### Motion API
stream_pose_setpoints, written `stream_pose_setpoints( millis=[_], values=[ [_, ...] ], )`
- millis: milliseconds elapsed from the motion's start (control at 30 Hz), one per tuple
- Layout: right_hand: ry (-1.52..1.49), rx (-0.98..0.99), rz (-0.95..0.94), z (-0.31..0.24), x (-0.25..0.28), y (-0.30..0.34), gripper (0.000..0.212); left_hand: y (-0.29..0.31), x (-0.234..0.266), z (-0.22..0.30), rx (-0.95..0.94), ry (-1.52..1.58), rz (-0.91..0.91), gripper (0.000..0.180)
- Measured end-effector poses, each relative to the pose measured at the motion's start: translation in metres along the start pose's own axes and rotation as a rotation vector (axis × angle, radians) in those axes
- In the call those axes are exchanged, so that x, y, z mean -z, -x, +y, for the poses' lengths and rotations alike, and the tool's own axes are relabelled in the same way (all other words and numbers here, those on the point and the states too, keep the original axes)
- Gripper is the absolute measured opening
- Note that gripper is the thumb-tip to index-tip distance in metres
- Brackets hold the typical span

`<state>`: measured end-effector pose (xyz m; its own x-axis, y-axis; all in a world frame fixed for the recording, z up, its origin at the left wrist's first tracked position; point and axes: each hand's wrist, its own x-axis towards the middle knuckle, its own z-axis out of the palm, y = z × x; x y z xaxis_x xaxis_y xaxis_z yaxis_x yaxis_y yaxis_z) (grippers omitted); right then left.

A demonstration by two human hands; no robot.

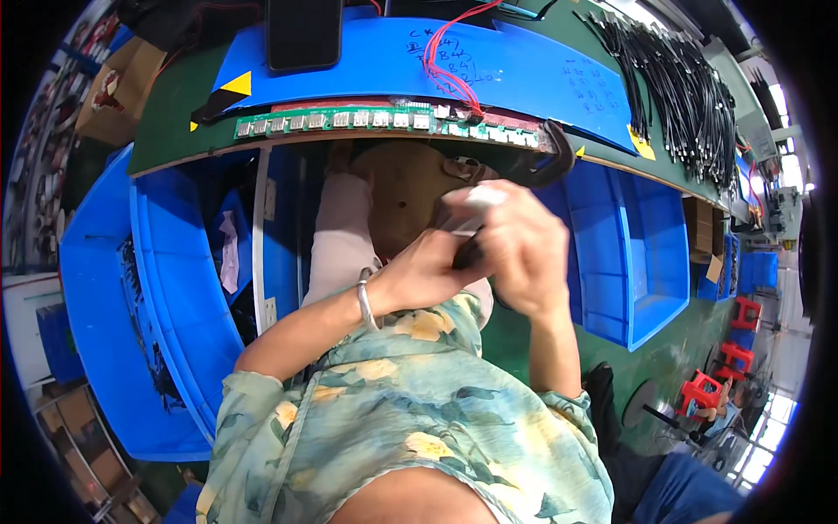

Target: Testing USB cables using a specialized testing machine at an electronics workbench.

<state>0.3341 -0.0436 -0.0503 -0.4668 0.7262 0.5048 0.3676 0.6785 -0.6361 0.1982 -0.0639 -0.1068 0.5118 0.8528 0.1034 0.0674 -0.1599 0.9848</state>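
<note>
My left hand (428,269) and my right hand (525,249) meet above my lap, just short of the table edge. Both have their fingers closed around a small dark item (469,253), blurred and mostly covered, so its kind cannot be made out. A pale, smeared patch shows at the top of my right hand. Beyond the hands, a long green circuit board strip (349,120) with a row of metal sockets runs along the table edge. Red wires (434,57) rise from it. A dark curved clamp (555,155) grips the edge at the strip's right end.
A blue sheet (375,52) with handwriting covers the table behind the strip, with a black phone (304,35) on it. Many black cables (676,96) lie at the right. Blue bins stand at the left (105,297) and right (650,288); red stools (701,393) are farther off.
</note>
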Motion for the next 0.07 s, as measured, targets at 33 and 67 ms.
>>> stream_pose_setpoints(
  millis=[33, 67],
  values=[
    [0.075, 0.132, -0.070, 0.0037, -0.0078, 0.0011, 0.012, -0.0009, -0.0046, -0.0111, -0.159, 0.066, 0.085, 0.010],
    [0.119, 0.159, -0.016, -0.0018, -0.0105, -0.0009, 0.017, -0.0022, -0.0014, -0.0109, -0.137, 0.111, 0.054, 0.010]
  ],
)
